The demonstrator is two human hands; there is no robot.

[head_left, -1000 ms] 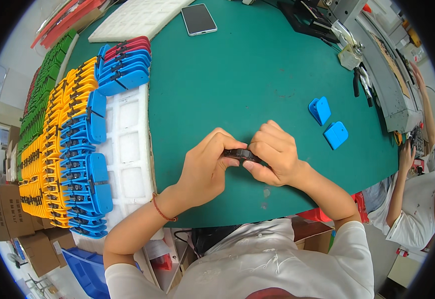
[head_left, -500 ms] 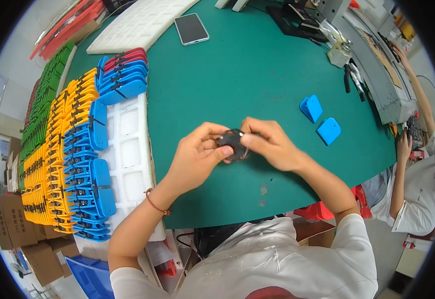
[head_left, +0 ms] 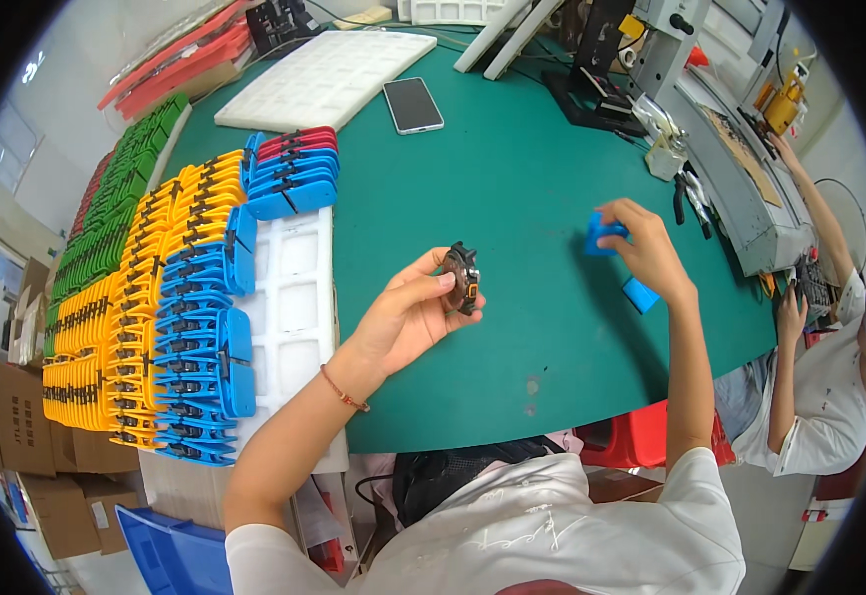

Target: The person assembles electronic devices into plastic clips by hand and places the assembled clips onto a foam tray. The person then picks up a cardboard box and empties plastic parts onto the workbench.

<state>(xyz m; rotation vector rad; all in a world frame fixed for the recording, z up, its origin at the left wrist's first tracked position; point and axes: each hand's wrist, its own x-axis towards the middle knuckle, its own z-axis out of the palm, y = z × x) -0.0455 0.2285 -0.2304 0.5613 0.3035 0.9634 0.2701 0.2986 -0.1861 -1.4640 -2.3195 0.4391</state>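
Between the fingers and thumb of my left hand [head_left: 399, 315] is a round dark watch case [head_left: 461, 282], turned on edge so its side with a small orange-marked button shows. No strap can be seen on it. Off to the right, my right hand [head_left: 647, 248] pinches a blue plastic clip [head_left: 598, 236] low over the green mat. A second blue clip [head_left: 640, 295] lies on the mat just below that hand, close to the wrist.
Rows of blue clips [head_left: 195, 347], yellow clips [head_left: 130, 327] and green clips [head_left: 120, 188] stand at the left on a white foam tray [head_left: 294, 288]. A phone [head_left: 413, 105] lies at the back. Pliers [head_left: 692, 203] and a grey machine [head_left: 740, 188] are at right, beside another person [head_left: 824, 397].
My right hand has left the watch case and moved right to a blue clip. My left hand keeps the case, now tilted on edge. The view has shifted slightly.
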